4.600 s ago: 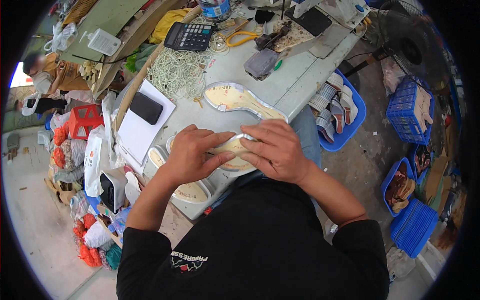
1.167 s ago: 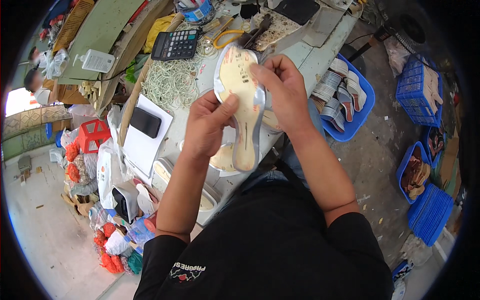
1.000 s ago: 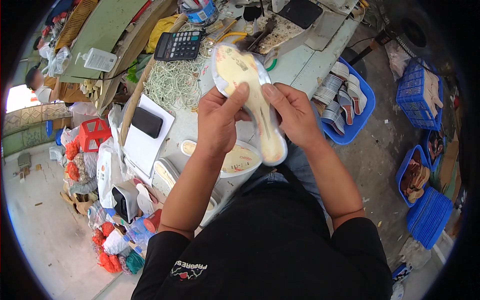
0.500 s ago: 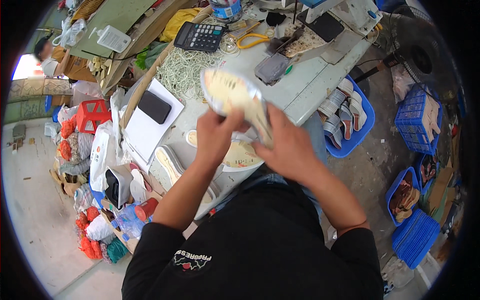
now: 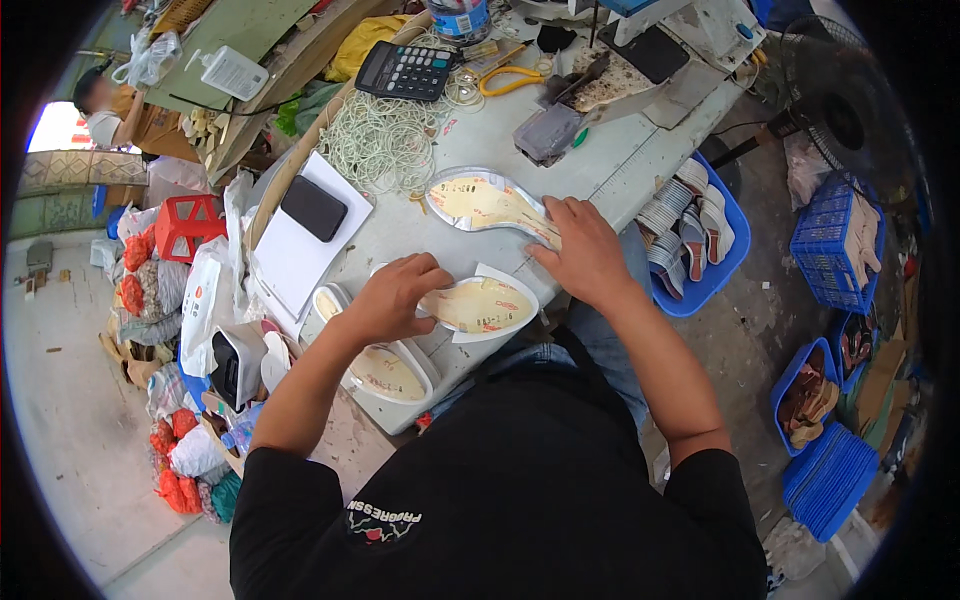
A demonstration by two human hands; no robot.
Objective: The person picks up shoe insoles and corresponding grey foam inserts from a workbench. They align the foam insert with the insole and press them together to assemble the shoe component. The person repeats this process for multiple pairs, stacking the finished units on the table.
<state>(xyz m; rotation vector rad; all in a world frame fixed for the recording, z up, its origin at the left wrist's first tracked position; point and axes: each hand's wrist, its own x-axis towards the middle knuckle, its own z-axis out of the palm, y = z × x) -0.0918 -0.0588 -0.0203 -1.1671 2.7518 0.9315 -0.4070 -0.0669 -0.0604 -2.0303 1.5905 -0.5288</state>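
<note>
Pressed flat, the right hand [image 5: 585,255] rests its fingers on the heel end of a long cream shoe insole with a silver rim [image 5: 485,203], lying on the grey worktable [image 5: 600,175] at centre frame. Just below it, the left hand [image 5: 392,298] pinches the edge of a second cream insole [image 5: 482,304] on white paper. A black calculator [image 5: 405,70] sits near the top, beside a tangle of pale cord [image 5: 378,145].

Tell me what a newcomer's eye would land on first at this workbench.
First, the two hands at the bench's near edge: the right hand presses the heel end of a silver-rimmed insole, while the left hand grips another insole lying on white paper. Then the pale cord tangle behind them, and the blue basket of soles to the right.
</note>
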